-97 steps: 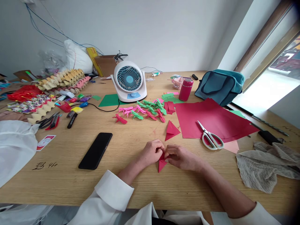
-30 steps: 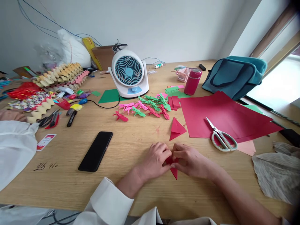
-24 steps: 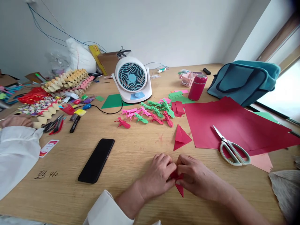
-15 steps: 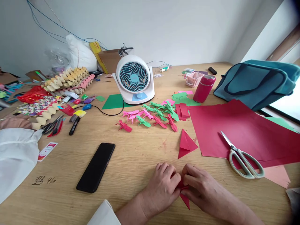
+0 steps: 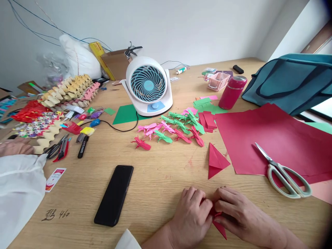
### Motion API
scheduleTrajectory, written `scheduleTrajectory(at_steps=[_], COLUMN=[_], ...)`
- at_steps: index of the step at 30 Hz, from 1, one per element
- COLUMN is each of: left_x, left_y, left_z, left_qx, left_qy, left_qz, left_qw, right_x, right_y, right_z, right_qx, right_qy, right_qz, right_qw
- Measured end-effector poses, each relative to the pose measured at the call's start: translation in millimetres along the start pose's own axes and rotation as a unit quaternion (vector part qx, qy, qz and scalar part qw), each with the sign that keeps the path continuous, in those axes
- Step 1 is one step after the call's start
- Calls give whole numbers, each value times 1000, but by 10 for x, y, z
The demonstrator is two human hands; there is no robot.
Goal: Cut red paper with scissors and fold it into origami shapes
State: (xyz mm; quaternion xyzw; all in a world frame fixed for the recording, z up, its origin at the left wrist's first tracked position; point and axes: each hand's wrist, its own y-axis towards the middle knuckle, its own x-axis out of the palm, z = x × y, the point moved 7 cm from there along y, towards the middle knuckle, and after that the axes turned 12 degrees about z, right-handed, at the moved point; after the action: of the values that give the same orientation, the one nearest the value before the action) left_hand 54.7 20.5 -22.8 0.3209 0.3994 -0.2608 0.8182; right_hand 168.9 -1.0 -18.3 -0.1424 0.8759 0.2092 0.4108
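Fingers curled, our left hand [image 5: 191,218] and right hand [image 5: 241,215] come together low over the table [image 5: 153,193], each closed in a pinch on the same folded red paper [image 5: 220,229]; its pointed tip pokes out on the near side by the right thumb, and the knuckles hide the rest from us. Just beyond the hands we find a red triangle [image 5: 217,162], flat on the wood and touched by neither. To its right, here's the big red sheet [image 5: 249,138], scissors [image 5: 273,163] lying with blades on it and handles reaching over its near edge. Off to our left, we've got a black phone [image 5: 114,195], screen dark. Further out, what a crowd: red figures [image 5: 141,143], pink figures [image 5: 150,129] and green figures [image 5: 178,124], all bunched in front of the white fan [image 5: 149,84]. To the right of the fan we spot a magenta bottle [image 5: 232,92] near the teal bag [image 5: 287,83]. And way over at the left edge, a white sleeve [image 5: 20,197] and another person's hand [image 5: 17,148] rest near some scalloped strips [image 5: 46,140]; what that hand holds, we can't tell.
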Motion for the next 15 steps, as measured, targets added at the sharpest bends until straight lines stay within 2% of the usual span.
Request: scheduleTrajectory(at_steps=[7,15], left_x=[-44,-47], left_y=[18,52], left_z=[-67,-50], left_qx=[-28,-24], left_qy=[-10,-3], left_qz=[16,15], left_qw=[999,1000], right_x=[-29,-54], right_y=[81,35], right_z=[-30,47], right_qx=[-17,23], right_qy=[0,-9], right_qz=[21,29], right_qw=[1000,999])
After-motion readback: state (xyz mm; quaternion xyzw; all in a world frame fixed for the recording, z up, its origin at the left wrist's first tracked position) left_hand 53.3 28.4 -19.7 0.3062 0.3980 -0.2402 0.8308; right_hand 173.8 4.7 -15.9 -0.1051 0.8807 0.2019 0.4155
